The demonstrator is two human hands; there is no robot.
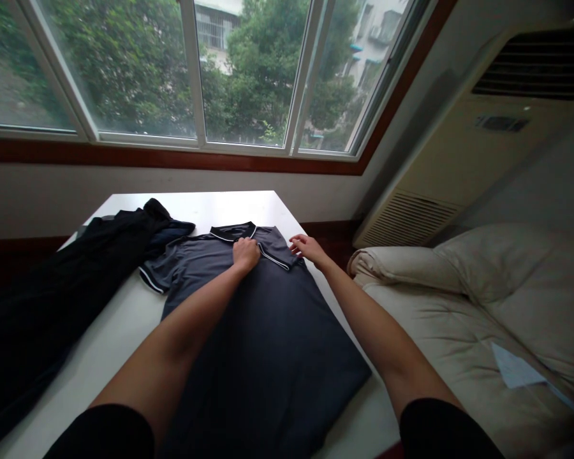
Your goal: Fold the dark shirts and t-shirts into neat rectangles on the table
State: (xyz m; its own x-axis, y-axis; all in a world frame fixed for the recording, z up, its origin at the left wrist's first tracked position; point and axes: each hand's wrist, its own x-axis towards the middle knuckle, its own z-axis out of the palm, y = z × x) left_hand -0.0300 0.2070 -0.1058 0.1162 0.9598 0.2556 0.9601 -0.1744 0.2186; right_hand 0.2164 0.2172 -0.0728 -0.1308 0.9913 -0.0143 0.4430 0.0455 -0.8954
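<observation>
Head view: beneath your curled left hand (247, 254), grip unclear, a dark-grey, white-trimmed cloth shirt (268, 338) stretches lengthwise away from you, black collar (233, 231) farthest; your right hand (308, 248), loosely open, adjoins it.

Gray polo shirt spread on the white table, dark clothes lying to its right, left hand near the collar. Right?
One slip: the dark clothes lie to the left of the gray polo shirt, as the head view shows. The rest holds: the shirt is spread on the white table, left hand near the collar.
</observation>
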